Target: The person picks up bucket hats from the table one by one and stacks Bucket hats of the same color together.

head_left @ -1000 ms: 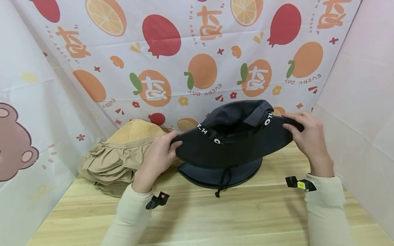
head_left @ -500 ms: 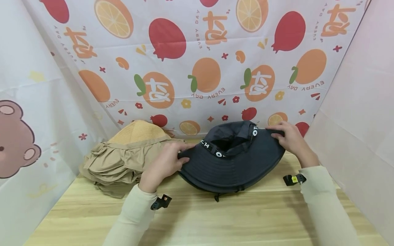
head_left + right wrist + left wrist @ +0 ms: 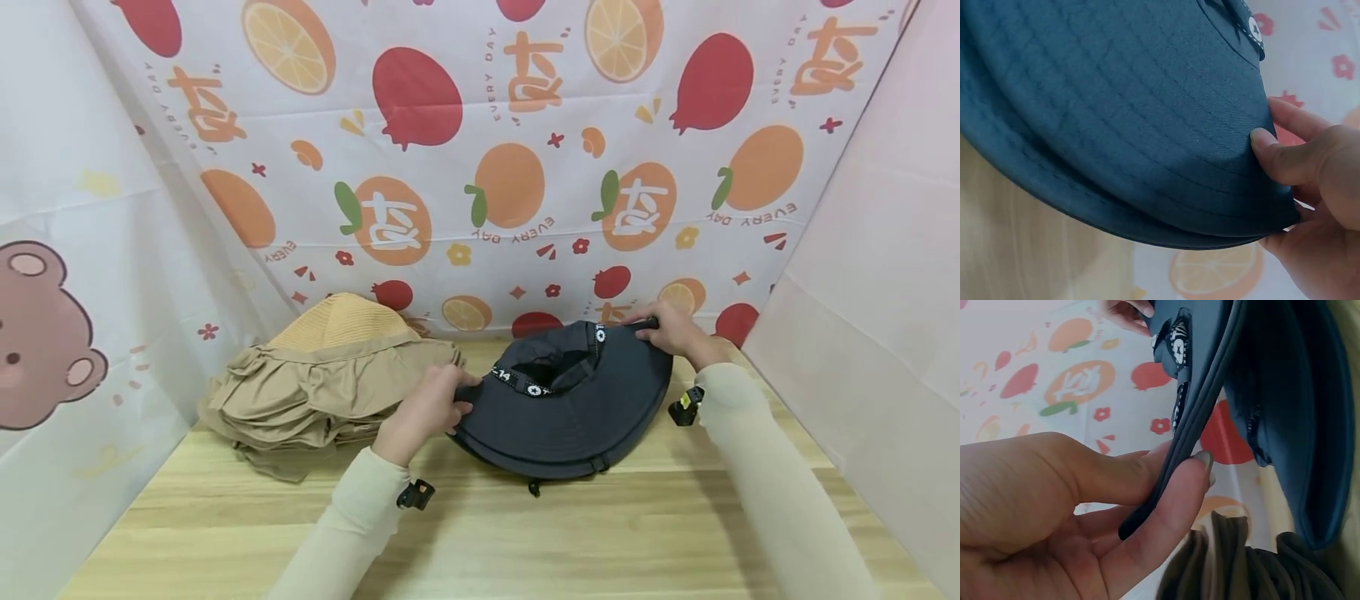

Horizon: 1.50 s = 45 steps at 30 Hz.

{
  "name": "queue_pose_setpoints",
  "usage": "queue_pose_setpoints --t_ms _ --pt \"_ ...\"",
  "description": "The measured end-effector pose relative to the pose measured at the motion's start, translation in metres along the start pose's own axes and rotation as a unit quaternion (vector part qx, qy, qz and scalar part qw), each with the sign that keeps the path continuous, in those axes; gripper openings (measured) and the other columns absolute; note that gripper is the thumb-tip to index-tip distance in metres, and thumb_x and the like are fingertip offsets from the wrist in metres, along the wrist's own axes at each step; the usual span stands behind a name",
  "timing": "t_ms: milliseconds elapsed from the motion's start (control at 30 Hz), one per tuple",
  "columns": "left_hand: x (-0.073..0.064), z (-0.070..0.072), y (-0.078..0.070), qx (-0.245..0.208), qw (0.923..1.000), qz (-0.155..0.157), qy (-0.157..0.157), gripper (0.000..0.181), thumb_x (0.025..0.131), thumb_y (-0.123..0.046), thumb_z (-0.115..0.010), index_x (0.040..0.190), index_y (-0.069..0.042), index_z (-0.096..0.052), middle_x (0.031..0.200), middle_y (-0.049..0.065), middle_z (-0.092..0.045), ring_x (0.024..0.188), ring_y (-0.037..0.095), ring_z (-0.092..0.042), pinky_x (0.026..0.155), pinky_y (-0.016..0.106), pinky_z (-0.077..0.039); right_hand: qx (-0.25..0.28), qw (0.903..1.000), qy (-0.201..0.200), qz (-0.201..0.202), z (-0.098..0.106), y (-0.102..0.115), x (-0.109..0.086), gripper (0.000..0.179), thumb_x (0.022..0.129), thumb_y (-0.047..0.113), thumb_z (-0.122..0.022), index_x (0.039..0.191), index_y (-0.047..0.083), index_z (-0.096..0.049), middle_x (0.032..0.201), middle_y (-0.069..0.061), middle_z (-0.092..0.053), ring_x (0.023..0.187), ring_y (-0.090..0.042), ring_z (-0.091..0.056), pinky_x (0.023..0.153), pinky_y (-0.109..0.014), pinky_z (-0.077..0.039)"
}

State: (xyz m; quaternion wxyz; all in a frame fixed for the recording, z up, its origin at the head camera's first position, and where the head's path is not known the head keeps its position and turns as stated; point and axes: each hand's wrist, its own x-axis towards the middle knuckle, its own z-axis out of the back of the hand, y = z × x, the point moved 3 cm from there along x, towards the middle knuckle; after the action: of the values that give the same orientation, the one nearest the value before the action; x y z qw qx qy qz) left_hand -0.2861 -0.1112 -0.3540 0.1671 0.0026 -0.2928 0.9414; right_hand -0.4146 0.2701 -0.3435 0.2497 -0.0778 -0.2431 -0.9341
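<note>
A dark bucket hat, its band printed in white with stars, is held brim toward me with its crown folded in. My left hand pinches the brim's left end, thumb on one face and fingers on the other, as the left wrist view shows. At the opposite end, my right hand grips the brim, thumb on top. A second dark hat lies beneath, mostly covered; its brim edge sticks out below the upper one. A small cord toggle pokes out at the front.
To the left lies a stack of tan ruffled hats, with a yellow woven crown on top, close beside my left hand. A fruit-print cloth rises behind the wooden table, and white cloth sides flank it.
Both hands have lowered the upper dark hat onto the second one, its brim tilting down toward me. My right hand has come inward and left. The tan stack has stayed put.
</note>
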Motion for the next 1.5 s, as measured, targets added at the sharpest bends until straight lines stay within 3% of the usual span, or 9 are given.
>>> queue_pose_setpoints --t_ms 167,400,633,833,1000,1233,1400,1500 --pt "0.003 -0.002 0.006 0.017 0.9998 0.006 -0.008 0.043 0.089 0.008 -0.073 0.13 -0.004 -0.071 0.133 0.022 -0.068 0.077 0.02 -0.072 0.05 0.023 -0.053 0.015 0.9998 0.001 -0.015 -0.008 -0.005 0.003 0.03 0.09 -0.008 -0.067 0.117 -0.001 -0.076 0.125 -0.029 -0.07 0.122 -0.048 -0.061 0.106 -0.064 -0.045" --pt "0.006 0.005 0.012 0.054 0.998 0.001 -0.031 0.04 0.088 0.006 -0.074 0.127 -0.004 -0.073 0.13 0.019 -0.071 0.115 0.026 -0.067 0.08 0.033 -0.055 0.031 0.9991 0.005 -0.03 -0.012 -0.007 0.012 0.03 0.092 -0.008 -0.066 0.12 -0.001 -0.075 0.129 -0.03 -0.068 0.121 -0.048 -0.062 0.104 -0.063 -0.048" --pt "0.008 0.0 0.015 0.072 0.9962 -0.003 -0.048 0.039 0.085 0.007 -0.076 0.123 -0.002 -0.075 0.126 0.018 -0.073 0.123 0.033 -0.067 0.098 0.045 -0.057 0.025 0.9985 0.025 -0.043 -0.023 -0.003 0.022 0.031 0.093 -0.009 -0.063 0.122 -0.004 -0.072 0.134 -0.031 -0.063 0.128 -0.05 -0.054 0.107 -0.064 -0.045" --pt "0.008 -0.007 0.015 0.088 0.9938 -0.011 -0.067 0.037 0.083 0.01 -0.077 0.119 0.001 -0.076 0.121 0.02 -0.075 0.118 0.034 -0.069 0.096 0.045 -0.058 -0.013 0.9981 0.021 -0.057 -0.033 -0.003 0.026 0.03 0.093 -0.007 -0.064 0.119 -0.001 -0.075 0.13 -0.028 -0.067 0.124 -0.048 -0.059 0.101 -0.061 -0.05" --pt "0.008 -0.01 0.016 0.102 0.9905 -0.024 -0.09 0.036 0.081 0.011 -0.076 0.116 0.003 -0.075 0.115 0.021 -0.076 0.111 0.035 -0.072 0.091 0.045 -0.059 -0.013 0.9981 0.025 -0.055 -0.042 -0.008 0.026 0.031 0.093 -0.009 -0.062 0.122 -0.002 -0.073 0.131 -0.028 -0.067 0.126 -0.049 -0.059 0.103 -0.063 -0.049" --pt "0.005 -0.012 0.011 0.142 0.9796 -0.047 -0.134 0.028 0.076 0.007 -0.083 0.102 0.0 -0.078 0.098 0.018 -0.078 0.091 0.037 -0.074 0.079 0.049 -0.061 -0.057 0.9978 0.021 -0.025 -0.055 -0.006 0.018 0.026 0.094 -0.003 -0.064 0.118 -0.004 -0.074 0.118 -0.027 -0.073 0.113 -0.047 -0.065 0.095 -0.06 -0.053" --pt "0.004 -0.011 0.006 0.175 0.9715 -0.049 -0.153 0.026 0.075 0.004 -0.085 0.098 -0.003 -0.079 0.092 0.017 -0.078 0.082 0.038 -0.074 0.073 0.05 -0.06 -0.054 0.9967 0.061 0.0 -0.061 0.019 0.013 0.029 0.098 0.005 -0.063 0.124 -0.005 -0.071 0.126 -0.027 -0.07 0.12 -0.047 -0.063 0.1 -0.06 -0.051" --pt "0.002 -0.012 0.003 0.189 0.9701 -0.044 -0.145 0.027 0.075 0.005 -0.084 0.1 -0.004 -0.08 0.092 0.016 -0.078 0.081 0.037 -0.073 0.071 0.05 -0.06 -0.045 0.9925 0.113 0.01 -0.068 0.036 0.008 0.038 0.101 0.015 -0.064 0.134 -0.003 -0.065 0.136 -0.027 -0.065 0.127 -0.046 -0.06 0.105 -0.06 -0.048"
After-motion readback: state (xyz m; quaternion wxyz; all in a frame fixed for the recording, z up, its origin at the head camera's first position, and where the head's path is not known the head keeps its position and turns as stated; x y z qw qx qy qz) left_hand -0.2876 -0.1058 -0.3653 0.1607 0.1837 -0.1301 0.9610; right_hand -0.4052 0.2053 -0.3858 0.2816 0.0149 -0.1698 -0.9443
